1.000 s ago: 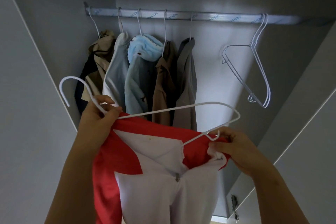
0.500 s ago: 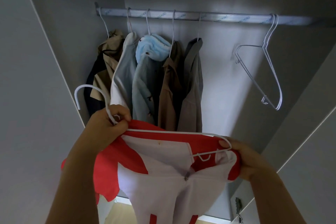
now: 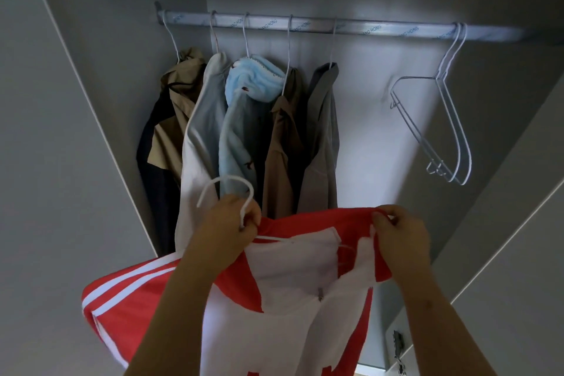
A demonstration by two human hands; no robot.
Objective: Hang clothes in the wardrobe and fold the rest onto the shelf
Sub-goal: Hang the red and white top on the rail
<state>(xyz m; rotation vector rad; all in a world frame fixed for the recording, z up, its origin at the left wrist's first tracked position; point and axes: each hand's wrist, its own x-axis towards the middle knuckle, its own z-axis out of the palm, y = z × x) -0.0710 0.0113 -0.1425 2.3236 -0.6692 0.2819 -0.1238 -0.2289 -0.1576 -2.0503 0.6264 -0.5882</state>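
A rail (image 3: 335,28) runs across the far top of the wardrobe (image 3: 381,116). Five hung garments (image 3: 244,131) bunch on its left half, and two spare hangers (image 3: 437,79) sit at its right end, well apart from them. Near, below the garments, a jacket (image 3: 290,268) hangs between both grips. The left grip (image 3: 232,223) pinches the held hanger (image 3: 227,180) at its neck, hook upward in front of the garments. The right grip (image 3: 396,235) pinches the jacket's collar edge on the right. The hanger's arm lies inside the jacket.

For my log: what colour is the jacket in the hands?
The jacket is red and white; head view.
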